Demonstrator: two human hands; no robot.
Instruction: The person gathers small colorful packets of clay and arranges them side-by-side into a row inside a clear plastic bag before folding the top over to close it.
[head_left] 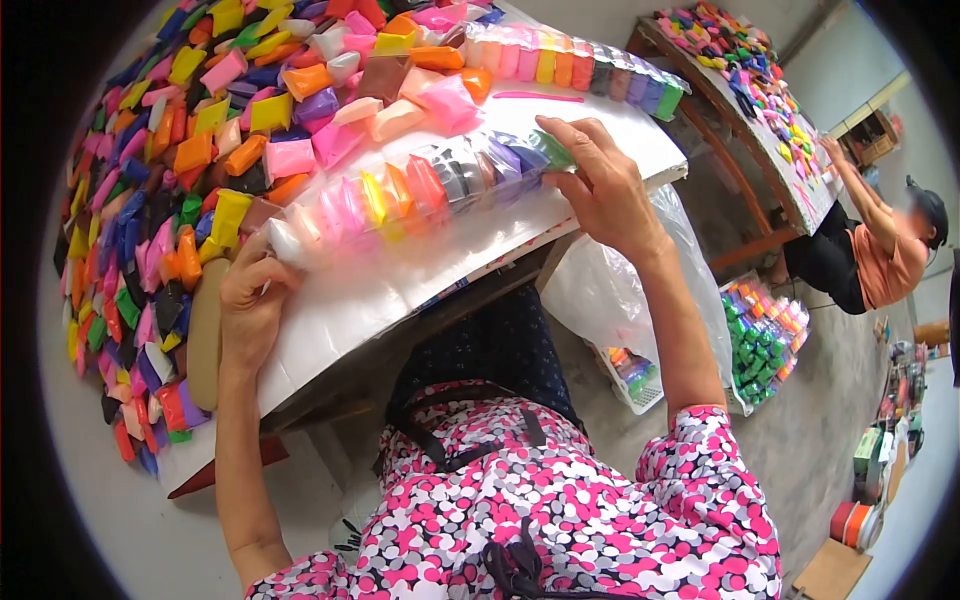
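A long clear plastic pack (400, 198) holds a row of small soft-looking packets, running from white through pink, yellow, orange, red and black to blue and green. My left hand (254, 298) is closed on its white end, with the fingers curled. At the green end, the thumb and fingers of my right hand (608, 192) grip the pack from both sides. The pack lies across the white tabletop (345, 315), near its front edge. Behind it rests a similar filled pack (570, 65), with a thin pink strip (538, 97) in front of it.
A big heap of coloured packets (190, 150) covers the table's left and back. A tan board (207, 335) lies beside my left wrist. Below right are a plastic bag (610, 290) and a basket of packs (765, 340). Another person (885, 250) works at a second table (740, 110).
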